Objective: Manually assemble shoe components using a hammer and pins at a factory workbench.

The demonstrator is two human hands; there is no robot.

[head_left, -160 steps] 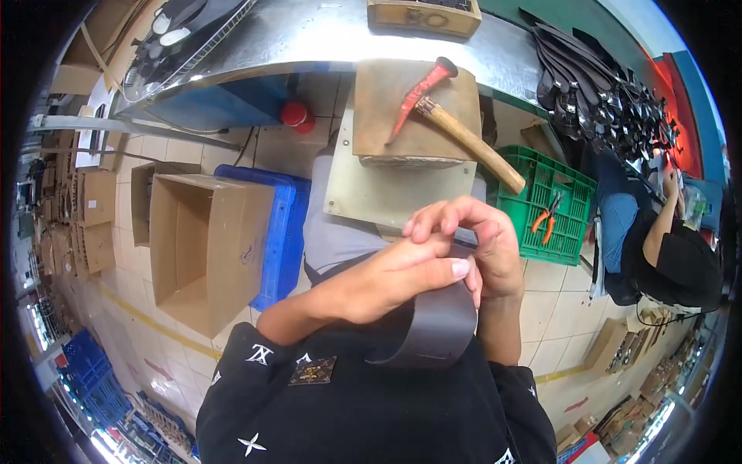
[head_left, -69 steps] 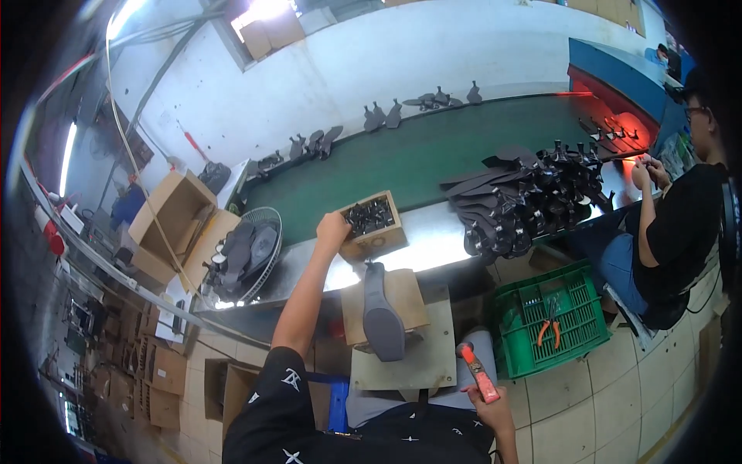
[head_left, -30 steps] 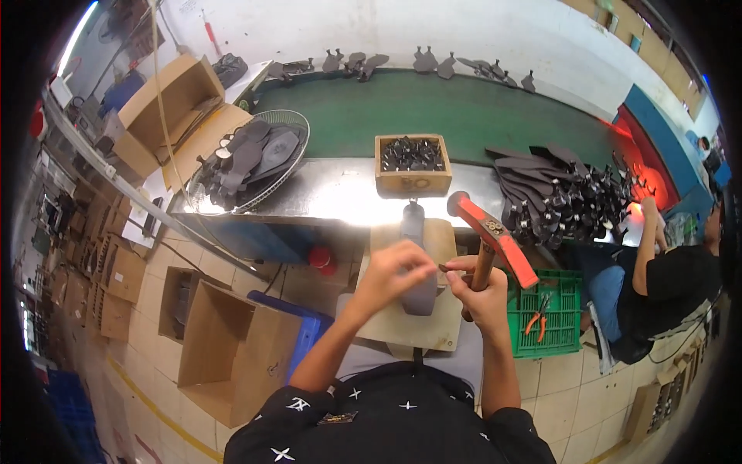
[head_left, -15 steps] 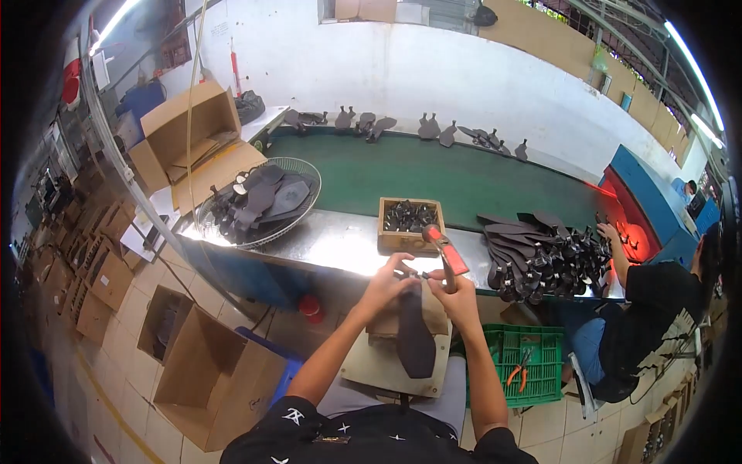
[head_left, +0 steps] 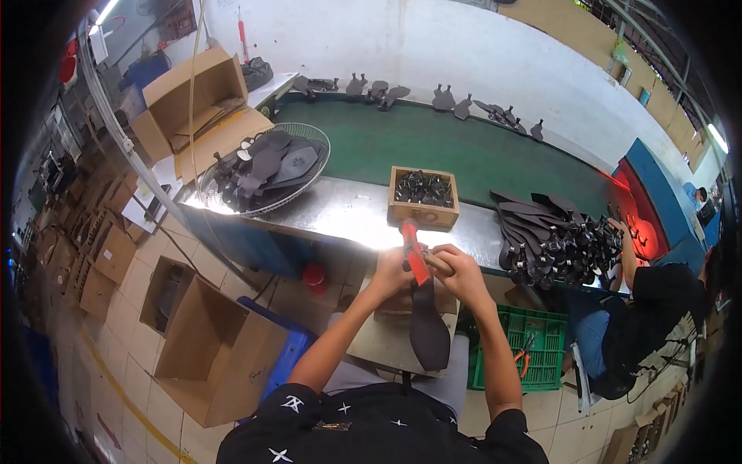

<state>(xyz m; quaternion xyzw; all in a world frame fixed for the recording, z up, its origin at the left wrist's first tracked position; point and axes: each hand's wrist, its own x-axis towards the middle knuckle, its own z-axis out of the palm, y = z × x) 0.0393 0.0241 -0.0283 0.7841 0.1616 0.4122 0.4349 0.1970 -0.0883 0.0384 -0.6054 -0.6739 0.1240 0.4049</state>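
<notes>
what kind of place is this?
Probably a shoe factory line: a green conveyor belt, piled dark soles, and a sole being worked with a red hammer in the right hand.

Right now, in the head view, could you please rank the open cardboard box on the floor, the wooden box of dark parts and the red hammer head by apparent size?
1. Open cardboard box, largest, though nearer the camera.
2. Wooden box.
3. Red hammer head.

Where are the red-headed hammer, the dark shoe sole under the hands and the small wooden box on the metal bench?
red-headed hammer [head_left: 413,255], head view, on its red head.
dark shoe sole [head_left: 429,336], head view, on its broad lower part.
small wooden box [head_left: 421,213], head view, on its front wall.
</notes>
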